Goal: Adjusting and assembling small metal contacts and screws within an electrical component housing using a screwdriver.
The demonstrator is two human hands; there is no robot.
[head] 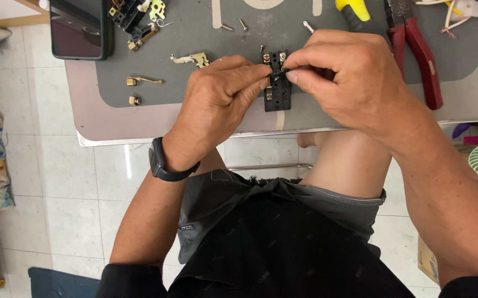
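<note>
Small black switch block [277, 83] with brass terminals held over grey mat [195, 83] at table edge. Block pinched between fingertips of left hand [217, 102] and right hand [349, 83], thin dark piece gripped at its top. Black wristband [161, 163] worn on left wrist. Brass contacts [192, 58], screws [243, 24], phone [79, 27], red-handled pliers [421, 55], yellow-handled tool [353, 11] laid on mat.

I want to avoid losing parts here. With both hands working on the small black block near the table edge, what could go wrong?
1. The black block sits close to the table edge; a slip of the left hand or right hand could push it off.
2. Loose screws and brass pieces lie scattered nearby, so a sleeve or wrist might sweep them away.
3. The fingers hide the small part being pinched; it could drop unseen.
</note>
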